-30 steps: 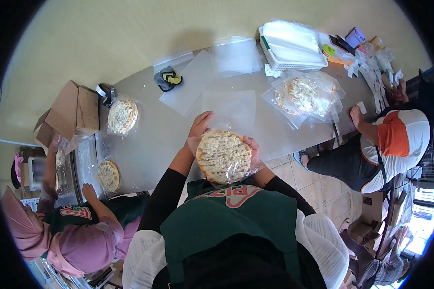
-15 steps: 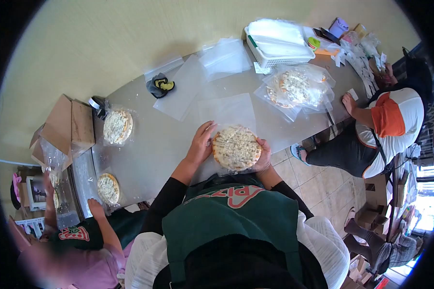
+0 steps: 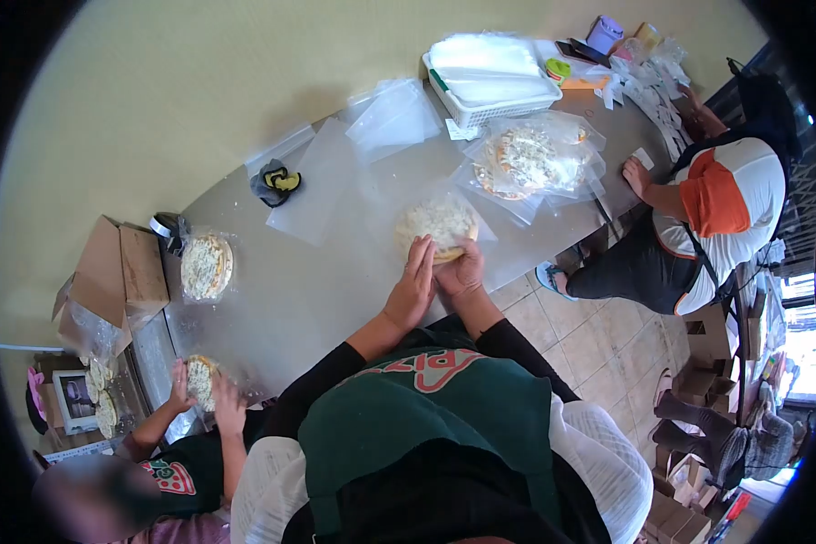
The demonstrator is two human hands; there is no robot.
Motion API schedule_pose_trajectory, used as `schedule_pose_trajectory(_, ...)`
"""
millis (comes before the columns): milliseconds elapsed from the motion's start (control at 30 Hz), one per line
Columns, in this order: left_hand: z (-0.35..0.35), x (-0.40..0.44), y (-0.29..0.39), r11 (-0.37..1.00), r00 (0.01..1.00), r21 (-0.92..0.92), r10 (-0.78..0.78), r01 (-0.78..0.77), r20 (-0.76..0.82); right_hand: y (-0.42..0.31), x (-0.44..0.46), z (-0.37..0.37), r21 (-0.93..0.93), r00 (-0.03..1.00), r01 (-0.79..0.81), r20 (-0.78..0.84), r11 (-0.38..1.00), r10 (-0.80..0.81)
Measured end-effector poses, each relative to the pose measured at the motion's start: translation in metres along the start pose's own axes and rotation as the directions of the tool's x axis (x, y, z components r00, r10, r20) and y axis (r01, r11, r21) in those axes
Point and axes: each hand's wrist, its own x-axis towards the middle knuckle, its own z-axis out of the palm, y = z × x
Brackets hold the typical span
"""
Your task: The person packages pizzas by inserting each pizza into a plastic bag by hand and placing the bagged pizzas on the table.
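A round topped pizza [image 3: 437, 222] in clear plastic lies at the middle of the metal table [image 3: 290, 308], slightly blurred. My left hand [image 3: 414, 286] rests at its near edge, fingers stretched and close to one another. Beside it, my right hand [image 3: 462, 269] holds the near right edge of the pizza with the thumb on top. Part of a clear plastic sheet [image 3: 482, 219] shows to the right of the pizza. Further right is a pile of bagged pizzas [image 3: 526, 163].
A white basket [image 3: 494, 113] holds plastic bags at the back. At left are a cardboard box [image 3: 109, 281] and a bagged pizza [image 3: 207, 267]. A co-worker's hands surround another pizza [image 3: 199, 385]. A person in an orange-sleeved shirt [image 3: 716, 195] is at right.
The pizza has moved away from my body and onto the table. Both my hands have come together at its near edge. The left co-worker's hands have closed in around a pizza.
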Motion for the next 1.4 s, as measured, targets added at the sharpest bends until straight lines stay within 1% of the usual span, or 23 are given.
schedule_pose_trajectory(67, 0.009, -0.004, -0.01, 0.999, 0.996, 0.025, -0.035, 0.033, 0.083, 0.007, 0.002, -0.023, -0.083, 0.984, -0.018, -0.176, 0.996, 0.003)
schedule_pose_trajectory(100, 0.013, -0.01, -0.015, 1.0, 0.995, 0.009, -0.015, 0.014, 0.1, 0.011, -0.003, -0.024, -0.125, 0.965, -0.034, -0.263, 0.992, 0.0)
schedule_pose_trajectory(133, 0.018, -0.014, -0.021, 1.0, 0.993, -0.007, 0.007, -0.006, 0.115, 0.012, -0.009, -0.026, -0.164, 0.939, -0.105, -0.341, 0.981, 0.044)
schedule_pose_trajectory(233, 0.014, -0.007, -0.015, 0.998, 0.984, -0.064, 0.029, -0.018, 0.173, 0.006, 0.001, -0.061, 0.007, 0.948, -0.225, -0.231, 0.974, 0.221)
schedule_pose_trajectory(267, 0.009, 0.002, -0.009, 0.996, 0.981, -0.082, 0.036, -0.021, 0.188, 0.008, 0.008, -0.066, -0.033, 0.982, -0.138, -0.131, 0.99, 0.132)
schedule_pose_trajectory(367, -0.003, 0.025, 0.007, 0.998, 0.98, -0.048, 0.035, -0.026, 0.193, -0.005, 0.028, -0.069, 0.092, 0.98, -0.198, 0.024, 0.976, 0.197)
schedule_pose_trajectory(400, -0.007, 0.034, 0.014, 0.999, 0.981, -0.046, 0.011, -0.002, 0.194, -0.009, 0.031, -0.054, 0.05, 0.982, -0.18, -0.048, 0.982, 0.182)
schedule_pose_trajectory(467, -0.014, 0.052, 0.029, 0.998, 0.98, -0.041, -0.037, 0.046, 0.197, -0.025, 0.031, -0.02, 0.059, 0.97, -0.234, -0.056, 0.971, 0.237)
schedule_pose_trajectory(533, -0.018, 0.074, 0.044, 0.999, 0.98, -0.034, -0.025, 0.033, 0.197, -0.05, 0.026, 0.013, 0.074, 0.958, -0.283, -0.031, 0.956, 0.286)
schedule_pose_trajectory(633, -0.012, 0.108, 0.062, 0.996, 0.985, -0.094, 0.006, 0.01, 0.175, -0.088, 0.041, 0.019, -0.099, 0.973, -0.231, -0.007, 0.968, 0.231)
schedule_pose_trajectory(767, 0.013, 0.161, 0.079, 0.985, 0.988, -0.147, 0.111, -0.094, 0.11, -0.16, 0.047, 0.081, -0.314, 0.989, -0.149, -0.046, 0.938, 0.141)
schedule_pose_trajectory(900, 0.048, 0.209, 0.082, 0.97, 0.977, -0.228, 0.128, -0.087, 0.17, -0.235, 0.073, 0.087, -0.456, 0.999, -0.044, -0.011, 0.889, 0.044)
schedule_pose_trajectory(967, 0.07, 0.216, 0.071, 0.965, 0.964, -0.244, 0.149, -0.094, 0.22, -0.277, 0.102, 0.068, -0.559, 0.997, -0.079, -0.056, 0.826, 0.057)
schedule_pose_trajectory(1067, 0.078, 0.203, 0.053, 0.971, 0.934, -0.224, -0.003, 0.088, 0.356, -0.317, 0.135, 0.054, -0.67, 0.975, -0.177, -0.219, 0.721, 0.035)
schedule_pose_trajectory(1100, 0.077, 0.192, 0.043, 0.964, 0.911, -0.209, -0.067, 0.164, 0.406, -0.33, 0.143, 0.043, -0.768, 0.973, -0.155, -0.228, 0.621, -0.039)
schedule_pose_trajectory(1167, 0.077, 0.155, 0.017, 0.953, 0.926, -0.135, -0.22, 0.271, 0.307, -0.353, 0.162, 0.024, -0.918, 0.962, -0.123, -0.203, 0.376, -0.18)
schedule_pose_trajectory(1200, 0.072, 0.138, 0.006, 0.938, 0.921, -0.102, -0.297, 0.33, 0.252, -0.357, 0.163, 0.033, -0.964, 0.952, -0.103, -0.167, 0.247, -0.255)
schedule_pose_trajectory(1233, 0.063, 0.123, -0.001, 0.896, 0.889, -0.105, -0.403, 0.432, 0.217, -0.36, 0.162, 0.041, -0.99, 0.939, -0.091, -0.122, 0.111, -0.322)
schedule_pose_trajectory(1267, 0.054, 0.107, -0.006, 0.839, 0.841, -0.114, -0.509, 0.532, 0.182, -0.369, 0.181, 0.011, -0.998, 0.856, -0.03, 0.006, -0.062, -0.517)
schedule_pose_trajectory(1300, 0.049, 0.092, -0.006, 0.768, 0.778, -0.13, -0.612, 0.628, 0.144, -0.383, 0.193, -0.004, -0.966, 0.792, -0.03, 0.134, -0.258, -0.595)
schedule_pose_trajectory(1333, 0.046, 0.08, -0.008, 0.763, 0.767, -0.079, -0.638, 0.642, 0.074, -0.397, 0.204, -0.019, -0.895, 0.707, -0.079, 0.259, -0.438, -0.658)
schedule_pose_trajectory(1367, 0.041, 0.071, -0.013, 0.745, 0.746, -0.026, -0.666, 0.666, 0.002, -0.409, 0.205, -0.011, -0.778, 0.694, -0.15, 0.357, -0.611, -0.625)
schedule_pose_trajectory(1400, 0.034, 0.059, -0.015, 0.713, 0.713, 0.03, -0.697, 0.7, -0.07, -0.422, 0.206, 0.001, -0.588, 0.512, -0.123, 0.653, -0.8, -0.558)
